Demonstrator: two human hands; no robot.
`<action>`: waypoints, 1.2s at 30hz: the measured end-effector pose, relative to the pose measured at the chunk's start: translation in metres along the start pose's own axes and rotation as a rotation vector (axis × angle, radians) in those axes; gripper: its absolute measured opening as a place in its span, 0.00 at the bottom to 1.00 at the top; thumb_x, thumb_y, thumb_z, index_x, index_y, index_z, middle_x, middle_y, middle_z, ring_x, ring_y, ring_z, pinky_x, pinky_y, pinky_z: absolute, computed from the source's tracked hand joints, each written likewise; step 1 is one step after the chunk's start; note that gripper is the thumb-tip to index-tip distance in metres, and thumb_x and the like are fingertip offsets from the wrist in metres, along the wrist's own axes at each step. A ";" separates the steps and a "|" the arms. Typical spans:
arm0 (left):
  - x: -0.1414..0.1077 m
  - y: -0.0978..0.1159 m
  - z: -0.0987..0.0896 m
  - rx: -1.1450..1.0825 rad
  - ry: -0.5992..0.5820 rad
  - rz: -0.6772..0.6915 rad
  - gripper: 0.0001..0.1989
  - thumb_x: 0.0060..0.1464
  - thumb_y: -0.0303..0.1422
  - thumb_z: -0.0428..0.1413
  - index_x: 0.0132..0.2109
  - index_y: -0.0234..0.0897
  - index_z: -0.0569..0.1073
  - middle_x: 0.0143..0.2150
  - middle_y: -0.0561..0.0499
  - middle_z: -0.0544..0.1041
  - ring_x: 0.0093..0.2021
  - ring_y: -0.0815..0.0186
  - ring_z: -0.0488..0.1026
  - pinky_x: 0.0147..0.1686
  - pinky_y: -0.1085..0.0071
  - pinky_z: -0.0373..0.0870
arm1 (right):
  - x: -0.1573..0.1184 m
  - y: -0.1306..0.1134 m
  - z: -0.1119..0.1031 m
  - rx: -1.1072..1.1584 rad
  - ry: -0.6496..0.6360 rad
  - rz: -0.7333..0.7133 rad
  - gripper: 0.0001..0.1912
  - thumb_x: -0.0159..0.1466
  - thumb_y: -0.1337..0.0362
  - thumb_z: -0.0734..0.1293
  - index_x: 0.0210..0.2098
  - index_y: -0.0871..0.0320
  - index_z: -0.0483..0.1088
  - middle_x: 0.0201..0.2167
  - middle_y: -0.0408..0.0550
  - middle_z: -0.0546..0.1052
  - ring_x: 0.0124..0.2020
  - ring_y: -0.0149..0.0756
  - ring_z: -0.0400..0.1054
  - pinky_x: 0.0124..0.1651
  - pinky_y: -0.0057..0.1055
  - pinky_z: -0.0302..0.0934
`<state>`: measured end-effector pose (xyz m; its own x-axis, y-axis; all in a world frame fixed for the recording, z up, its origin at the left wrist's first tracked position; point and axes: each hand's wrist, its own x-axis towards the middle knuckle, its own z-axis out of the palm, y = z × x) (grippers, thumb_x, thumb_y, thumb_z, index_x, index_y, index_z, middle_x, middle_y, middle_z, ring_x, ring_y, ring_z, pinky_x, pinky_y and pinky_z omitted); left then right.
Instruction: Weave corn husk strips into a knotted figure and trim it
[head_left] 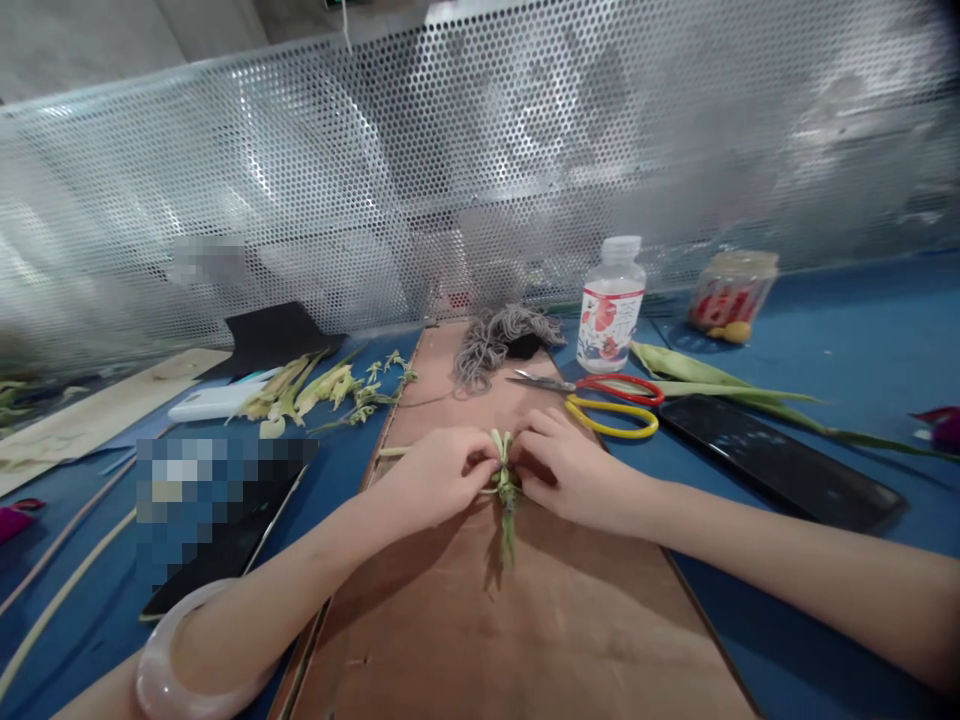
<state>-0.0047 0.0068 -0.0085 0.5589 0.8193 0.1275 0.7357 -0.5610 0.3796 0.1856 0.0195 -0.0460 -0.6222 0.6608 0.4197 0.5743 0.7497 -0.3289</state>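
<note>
A small bundle of green plant stems (pixel 507 490) stands between my two hands, over the middle of a brown wooden board (pixel 480 630). Pale cut ends point up and a leafy tip hangs down. My left hand (pixel 448 470) pinches the bundle from the left, thumb and fingers pressed together. From the other side, the curled fingers of my right hand (pixel 564 468) close on the same stems; some fingertips are hidden. A bangle (pixel 169 650) rings my left forearm. Scissors (pixel 615 400) with one red and one yellow handle lie just beyond my right hand.
Grey yarn (pixel 491 345) lies at the board's far end. A labelled plastic bottle (pixel 611 310), a jar (pixel 731 290), long green leaves (pixel 712 380) and a dark phone (pixel 780 465) are on the right. Leafy cuttings (pixel 322 390) and a partly blurred tablet-like device (pixel 232 530) lie left. Perforated metal (pixel 450 150) stands behind.
</note>
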 end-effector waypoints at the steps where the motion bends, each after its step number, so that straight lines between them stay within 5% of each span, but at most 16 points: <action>1: 0.000 0.000 0.000 -0.016 0.010 -0.005 0.10 0.57 0.30 0.48 0.33 0.37 0.74 0.32 0.53 0.75 0.33 0.68 0.69 0.34 0.72 0.61 | 0.000 0.001 0.001 0.002 0.005 -0.011 0.03 0.58 0.71 0.62 0.31 0.60 0.68 0.35 0.51 0.69 0.40 0.41 0.61 0.43 0.38 0.59; 14: -0.001 0.003 0.004 -0.204 0.262 -0.103 0.09 0.55 0.31 0.49 0.36 0.37 0.74 0.33 0.53 0.77 0.33 0.69 0.71 0.33 0.73 0.66 | -0.001 -0.006 -0.005 0.099 0.181 -0.020 0.05 0.63 0.71 0.59 0.37 0.58 0.66 0.36 0.51 0.72 0.40 0.40 0.64 0.42 0.38 0.61; 26: -0.003 0.008 0.002 -0.020 0.411 0.133 0.06 0.53 0.26 0.52 0.34 0.37 0.73 0.35 0.52 0.77 0.37 0.68 0.72 0.40 0.71 0.67 | -0.003 -0.005 -0.006 0.127 0.320 -0.101 0.06 0.62 0.71 0.60 0.34 0.57 0.67 0.31 0.47 0.73 0.34 0.35 0.66 0.37 0.30 0.61; 36: -0.008 0.008 0.002 0.314 0.545 0.386 0.05 0.54 0.27 0.53 0.36 0.41 0.72 0.35 0.55 0.77 0.38 0.67 0.71 0.43 0.67 0.63 | -0.008 -0.011 -0.013 0.109 0.397 -0.085 0.09 0.55 0.73 0.61 0.22 0.56 0.57 0.19 0.40 0.65 0.23 0.28 0.58 0.26 0.26 0.52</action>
<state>-0.0026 -0.0045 -0.0086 0.5910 0.4539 0.6669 0.6458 -0.7616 -0.0539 0.1908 0.0058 -0.0347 -0.3997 0.5469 0.7356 0.4564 0.8147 -0.3577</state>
